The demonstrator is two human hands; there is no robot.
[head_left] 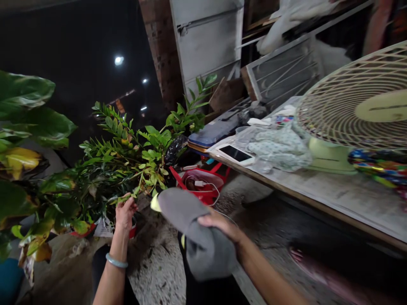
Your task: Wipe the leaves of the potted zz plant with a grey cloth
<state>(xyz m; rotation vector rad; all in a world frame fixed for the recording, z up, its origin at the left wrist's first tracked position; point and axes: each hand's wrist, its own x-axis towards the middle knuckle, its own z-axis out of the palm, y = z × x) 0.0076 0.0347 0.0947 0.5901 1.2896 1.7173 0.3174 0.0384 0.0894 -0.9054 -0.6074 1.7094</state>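
My right hand (219, 222) grips a grey cap (181, 212) with a yellow edge at its brim. The crown hangs folded and crumpled below the thumb, and some fingers are hidden behind it. On the left, my left hand (125, 214), with a pale bangle on its wrist, reaches to the lower edge of a leafy green plant (152, 148). Its fingers are pinched together at a leaf; blur hides the exact contact. Just beyond the cap sits a red bag (206, 190) with a white cable and plug in it.
A table (286, 186) at right bears a white phone (236, 154), a patterned cloth (280, 146) and a large fan (359, 101). Broad leaves (28, 101) crowd the left side. Another person's foot (299, 256) shows under the table. A white door panel (208, 42) stands behind.
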